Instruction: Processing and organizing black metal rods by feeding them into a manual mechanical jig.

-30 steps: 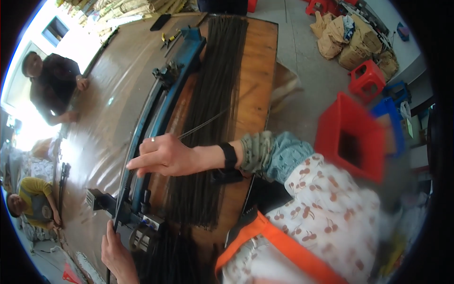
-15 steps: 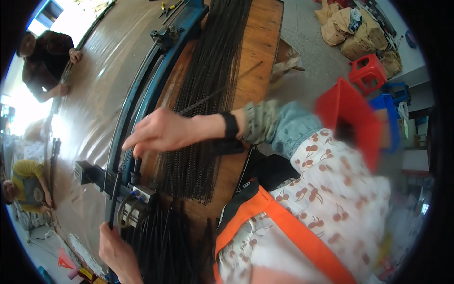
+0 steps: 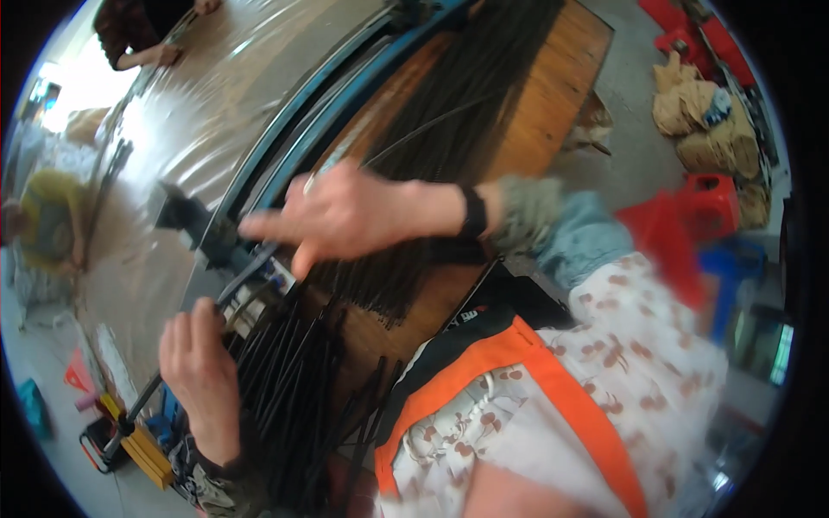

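My left hand [image 3: 200,371] is closed around a slim black tube [image 3: 244,278], which slants from beside the right hand down past the left wrist. My right hand [image 3: 341,216] is closed, index finger stretched forward and thumb below, at the tube's upper end. A long thin dark spring [image 3: 423,128] trails from behind the right hand to the upper right; its gripped end is hidden by the fingers. Close by both hands is the blue metal rail fixture [image 3: 324,129], with a metal clamp block [image 3: 259,302] at its near end, partly covered by the tube. Motion blurs both hands.
Many long dark springs [image 3: 458,112] lie on the wooden board [image 3: 553,95]. Below the fixture sits a bundle of black tubes [image 3: 285,380]. Co-workers stand across the plastic-covered table [image 3: 233,52]: a person in yellow [image 3: 47,211] and a hand [image 3: 164,54]. Red stools [image 3: 712,207] stand right.
My view has turned. The black tube, upright along the rail before, now slants away from it, with my left hand higher. My right hand remains near its upper end with the spring trailing.
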`<state>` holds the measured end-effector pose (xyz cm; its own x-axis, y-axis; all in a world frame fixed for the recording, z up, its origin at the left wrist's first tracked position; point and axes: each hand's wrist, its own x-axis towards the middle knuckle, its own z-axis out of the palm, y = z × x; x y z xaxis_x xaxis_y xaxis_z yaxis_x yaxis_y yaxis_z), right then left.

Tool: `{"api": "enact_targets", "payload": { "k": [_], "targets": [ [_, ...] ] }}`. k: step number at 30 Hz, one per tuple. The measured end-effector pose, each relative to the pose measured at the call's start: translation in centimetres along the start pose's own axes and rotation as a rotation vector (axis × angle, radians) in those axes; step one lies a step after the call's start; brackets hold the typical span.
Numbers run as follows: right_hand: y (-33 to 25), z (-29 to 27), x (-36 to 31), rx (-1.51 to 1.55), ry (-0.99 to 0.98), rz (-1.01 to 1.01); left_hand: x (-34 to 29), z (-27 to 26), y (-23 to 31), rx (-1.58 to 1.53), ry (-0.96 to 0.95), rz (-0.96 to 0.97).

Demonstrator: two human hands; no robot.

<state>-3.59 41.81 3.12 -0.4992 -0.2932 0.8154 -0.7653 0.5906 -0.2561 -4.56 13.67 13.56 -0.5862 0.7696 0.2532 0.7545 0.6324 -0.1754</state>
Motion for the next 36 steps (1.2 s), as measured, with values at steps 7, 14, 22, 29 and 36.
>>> {"api": "enact_targets", "payload": {
  "k": [7, 14, 22, 29, 36],
  "targets": [
    [9.3, -5.6, -5.5, -0.103, -0.124, 0.439, -5.7, -6.6, -10.5, 0.264, 0.343, -0.412],
    [3.2, 7.4, 10.3, 0.853, -0.237, 0.41, -9.8, -9.4, -11.5, 0.154, 0.441, -0.369],
    [2.9, 12.4, 13.2, 0.683, -0.376, 0.311, -16.8, -7.4, -10.9, 0.086, 0.256, -0.626],
    [2.2, 13.2, 14.2, 0.588, -0.506, 0.163, -16.5, -5.3, -11.3, 0.009, 0.296, -0.648],
    [1.1, 13.4, 14.6, -0.046, -0.637, -0.06, -16.3, -4.9, -12.7, 0.035, 0.289, -0.576]
  ]
}}
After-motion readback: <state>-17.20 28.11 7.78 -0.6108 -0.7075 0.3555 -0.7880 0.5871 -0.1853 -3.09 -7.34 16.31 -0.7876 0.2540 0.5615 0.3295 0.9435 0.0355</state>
